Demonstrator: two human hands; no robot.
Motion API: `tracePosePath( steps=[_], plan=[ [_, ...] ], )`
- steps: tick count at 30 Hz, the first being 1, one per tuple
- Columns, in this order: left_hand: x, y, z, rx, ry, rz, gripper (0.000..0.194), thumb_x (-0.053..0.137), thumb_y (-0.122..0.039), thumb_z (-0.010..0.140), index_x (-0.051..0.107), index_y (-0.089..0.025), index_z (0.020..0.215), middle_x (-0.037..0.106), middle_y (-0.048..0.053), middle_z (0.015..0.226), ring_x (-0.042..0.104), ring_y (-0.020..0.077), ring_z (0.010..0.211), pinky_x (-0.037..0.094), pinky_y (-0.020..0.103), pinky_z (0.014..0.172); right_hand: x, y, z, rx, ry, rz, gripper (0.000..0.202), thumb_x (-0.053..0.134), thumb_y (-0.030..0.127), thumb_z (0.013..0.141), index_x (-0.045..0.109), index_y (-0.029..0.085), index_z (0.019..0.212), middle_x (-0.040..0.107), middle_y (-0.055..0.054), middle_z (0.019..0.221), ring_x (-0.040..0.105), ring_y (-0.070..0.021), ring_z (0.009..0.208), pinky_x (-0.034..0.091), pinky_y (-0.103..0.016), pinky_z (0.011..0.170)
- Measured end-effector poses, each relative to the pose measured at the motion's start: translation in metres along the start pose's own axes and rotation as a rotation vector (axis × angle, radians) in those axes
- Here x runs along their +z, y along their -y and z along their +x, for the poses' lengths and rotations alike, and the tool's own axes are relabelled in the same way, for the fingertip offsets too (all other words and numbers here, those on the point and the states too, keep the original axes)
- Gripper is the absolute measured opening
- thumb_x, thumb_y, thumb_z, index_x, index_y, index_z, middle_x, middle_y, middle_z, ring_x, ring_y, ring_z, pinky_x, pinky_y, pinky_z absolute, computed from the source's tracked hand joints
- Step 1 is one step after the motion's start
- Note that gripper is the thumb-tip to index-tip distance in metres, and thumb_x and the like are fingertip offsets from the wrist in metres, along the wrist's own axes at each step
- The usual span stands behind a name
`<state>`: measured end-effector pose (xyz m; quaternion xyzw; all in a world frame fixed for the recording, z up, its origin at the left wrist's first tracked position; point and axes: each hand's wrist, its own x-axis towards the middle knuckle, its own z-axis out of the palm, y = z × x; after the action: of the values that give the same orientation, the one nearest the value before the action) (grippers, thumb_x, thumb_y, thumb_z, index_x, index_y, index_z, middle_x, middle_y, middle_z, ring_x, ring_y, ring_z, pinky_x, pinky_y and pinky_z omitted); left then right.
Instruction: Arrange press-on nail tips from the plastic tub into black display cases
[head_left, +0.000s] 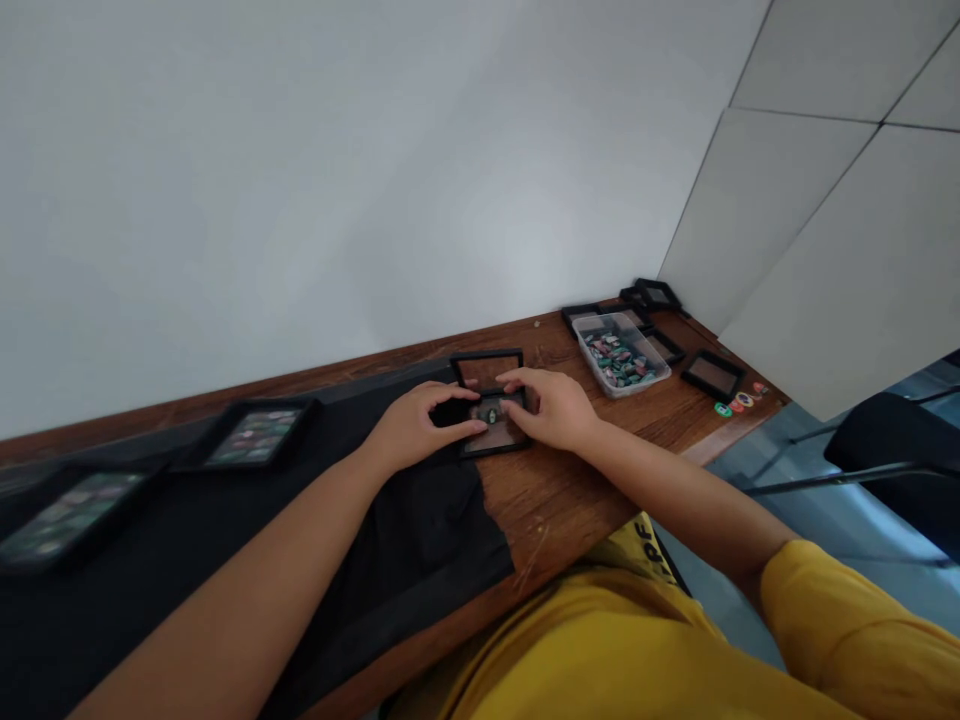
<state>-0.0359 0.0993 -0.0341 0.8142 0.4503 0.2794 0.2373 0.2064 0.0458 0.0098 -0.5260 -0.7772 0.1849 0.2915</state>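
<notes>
A small black display case [493, 447] stands unfolded on the table, its upper half tilted up against the far side. On the clear film of its lower half sits a small dark green piece [492, 414], perhaps a stone. From the left, my left hand [420, 425] reaches over the case, thumb and forefinger parted in a C shape near the piece. My right hand [556, 408] comes in from the right, thumb and forefinger also apart, its fingertips by the piece and the hinge. Neither hand visibly grips anything; the fingertips' exact contact is too small to tell.
A clear plastic tub [621, 355] of coloured stones stands to the right, with several black cases around it, one case [712, 374] nearest the edge. Round stickers [741, 400] lie there. Black cloth [420, 540] covers the left, bearing two filled cases [255, 436]. A wall [300, 180] rises behind.
</notes>
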Motion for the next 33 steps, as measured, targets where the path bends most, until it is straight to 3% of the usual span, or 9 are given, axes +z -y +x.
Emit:
tracePosePath(
  steps=[3,7,9,12,15,17,23,30,33],
  plan=[
    [0.001,0.002,0.0,0.002,0.004,-0.001,0.069,0.072,-0.088,0.071,0.082,-0.03,0.107,0.08,0.008,0.127,0.071,0.0357,0.121,0.056,0.052,0.109,-0.022,-0.004,-0.006,-0.009,-0.175,0.082,0.029,0.066,0.03,0.096,0.075,0.023,0.122,0.082,-0.004,0.11,0.072,-0.0171,0.082,0.057,-0.029,0.077],
    [0.001,0.002,0.0,0.016,0.014,-0.001,0.071,0.069,-0.09,0.072,0.081,-0.03,0.108,0.079,0.008,0.132,0.071,0.0357,0.122,0.056,0.053,0.109,-0.085,-0.027,-0.009,0.071,-0.35,-0.049,0.029,0.063,0.034,0.097,0.077,0.02,0.118,0.081,-0.006,0.103,0.063,-0.0148,0.067,0.051,-0.029,0.067],
    [0.0,0.001,0.0,0.023,0.017,-0.004,0.072,0.068,-0.091,0.072,0.081,-0.03,0.107,0.079,0.008,0.132,0.071,0.0356,0.122,0.056,0.053,0.109,-0.117,-0.046,-0.005,0.138,-0.253,-0.248,0.029,0.068,0.031,0.092,0.077,0.02,0.118,0.08,-0.007,0.105,0.066,-0.0175,0.075,0.052,-0.031,0.074],
    [0.001,0.001,0.001,0.031,-0.007,-0.014,0.071,0.066,-0.092,0.073,0.082,-0.03,0.103,0.08,0.009,0.128,0.072,0.0354,0.12,0.057,0.053,0.108,-0.143,-0.073,0.009,0.186,0.05,-0.435,0.029,0.072,0.025,0.088,0.079,0.02,0.116,0.08,-0.009,0.109,0.072,-0.0235,0.093,0.054,-0.035,0.084],
    [0.001,0.002,0.002,0.041,-0.02,-0.019,0.07,0.064,-0.093,0.074,0.083,-0.031,0.1,0.081,0.008,0.126,0.073,0.0351,0.116,0.058,0.053,0.106,-0.14,-0.09,0.021,0.17,0.25,-0.496,0.027,0.079,0.023,0.084,0.082,0.023,0.11,0.081,-0.009,0.114,0.075,-0.027,0.105,0.057,-0.037,0.091],
    [0.002,0.003,0.002,0.038,-0.017,-0.016,0.069,0.065,-0.093,0.074,0.083,-0.032,0.1,0.081,0.007,0.126,0.073,0.0353,0.116,0.059,0.053,0.105,-0.131,-0.095,0.025,0.162,0.292,-0.514,0.027,0.083,0.023,0.079,0.084,0.024,0.106,0.082,-0.009,0.112,0.076,-0.0283,0.106,0.059,-0.039,0.092],
    [0.002,0.006,0.001,0.046,-0.02,-0.015,0.07,0.063,-0.094,0.074,0.082,-0.032,0.101,0.081,0.008,0.124,0.072,0.0358,0.119,0.058,0.053,0.105,-0.116,-0.098,0.027,0.167,0.267,-0.543,0.025,0.083,0.021,0.08,0.086,0.024,0.104,0.082,-0.01,0.109,0.077,-0.0293,0.105,0.061,-0.041,0.092],
    [0.007,-0.003,0.001,0.027,-0.029,0.031,0.08,0.069,-0.096,0.066,0.081,-0.028,0.108,0.08,0.012,0.122,0.069,0.0392,0.122,0.054,0.057,0.111,-0.117,-0.092,0.025,0.168,0.214,-0.613,0.019,0.08,0.024,0.085,0.087,0.026,0.102,0.083,-0.011,0.111,0.075,-0.0335,0.111,0.059,-0.046,0.097],
    [0.011,-0.011,0.002,-0.004,-0.031,0.041,0.074,0.073,-0.089,0.069,0.08,-0.026,0.108,0.08,0.012,0.123,0.069,0.04,0.122,0.054,0.058,0.11,-0.123,-0.089,0.024,0.174,0.173,-0.625,0.021,0.077,0.025,0.089,0.087,0.026,0.107,0.082,-0.011,0.115,0.074,-0.0334,0.114,0.058,-0.047,0.098]
  ],
)
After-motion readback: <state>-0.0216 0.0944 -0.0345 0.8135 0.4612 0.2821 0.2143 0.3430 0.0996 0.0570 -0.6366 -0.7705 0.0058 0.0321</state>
